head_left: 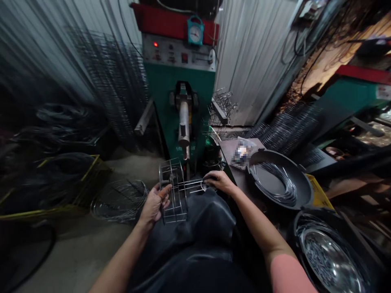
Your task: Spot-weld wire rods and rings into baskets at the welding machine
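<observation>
My left hand (154,203) grips the side of a small wire frame basket (174,191) held over my lap. My right hand (218,180) is closed on thin metal rods (192,186) that reach across into the frame's right side. Directly behind the frame stands a green and red welding machine (180,85) with a metal electrode arm (183,122) pointing down above the frame. I sit with a dark apron across my knees.
A dark pan (302,191) with several bent wires sits on the bench to my right, and a shiny bowl (332,260) of small metal parts lies nearer. Round wire racks (122,199) lie on the floor at left. Stacked wire grids lean on the wall.
</observation>
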Action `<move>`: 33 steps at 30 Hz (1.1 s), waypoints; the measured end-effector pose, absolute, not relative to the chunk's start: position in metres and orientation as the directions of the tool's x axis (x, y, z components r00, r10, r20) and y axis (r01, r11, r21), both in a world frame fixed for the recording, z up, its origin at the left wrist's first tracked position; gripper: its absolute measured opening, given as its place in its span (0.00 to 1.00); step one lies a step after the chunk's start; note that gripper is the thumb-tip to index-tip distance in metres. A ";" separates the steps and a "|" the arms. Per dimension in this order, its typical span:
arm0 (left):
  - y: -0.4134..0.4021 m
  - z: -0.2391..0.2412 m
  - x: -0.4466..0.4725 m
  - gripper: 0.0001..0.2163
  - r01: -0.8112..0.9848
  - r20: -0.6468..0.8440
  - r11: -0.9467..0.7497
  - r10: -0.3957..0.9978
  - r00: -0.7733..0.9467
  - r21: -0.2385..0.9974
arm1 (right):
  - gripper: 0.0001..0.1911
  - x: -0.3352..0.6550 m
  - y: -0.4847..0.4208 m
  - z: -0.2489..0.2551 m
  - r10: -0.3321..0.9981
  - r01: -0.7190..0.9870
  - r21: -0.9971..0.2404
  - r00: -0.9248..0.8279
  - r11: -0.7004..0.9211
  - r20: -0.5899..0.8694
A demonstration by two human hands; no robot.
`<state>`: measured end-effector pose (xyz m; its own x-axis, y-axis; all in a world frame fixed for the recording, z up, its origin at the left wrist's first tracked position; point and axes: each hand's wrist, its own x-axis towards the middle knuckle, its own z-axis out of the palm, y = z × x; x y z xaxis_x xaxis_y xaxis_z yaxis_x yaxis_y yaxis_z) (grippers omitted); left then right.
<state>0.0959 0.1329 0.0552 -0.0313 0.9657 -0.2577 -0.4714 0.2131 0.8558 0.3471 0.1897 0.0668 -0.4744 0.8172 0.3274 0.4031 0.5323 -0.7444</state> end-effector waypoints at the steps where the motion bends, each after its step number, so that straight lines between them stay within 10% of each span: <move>1: 0.137 0.054 0.096 0.21 -0.464 -0.262 0.216 0.964 -0.037 0.859 | 0.08 0.341 0.195 0.066 0.826 0.406 -0.743 -0.442 0.532 0.350; 12: 0.178 0.053 0.094 0.32 -0.459 -0.326 0.267 0.944 -0.052 0.847 | 0.15 0.322 0.239 0.062 0.899 0.509 -0.745 -0.181 0.432 0.398; 33: 0.221 0.046 0.102 0.29 -0.504 -0.385 0.321 0.923 -0.023 0.801 | 0.18 0.328 0.292 0.054 0.912 0.541 -0.735 -0.251 0.410 0.324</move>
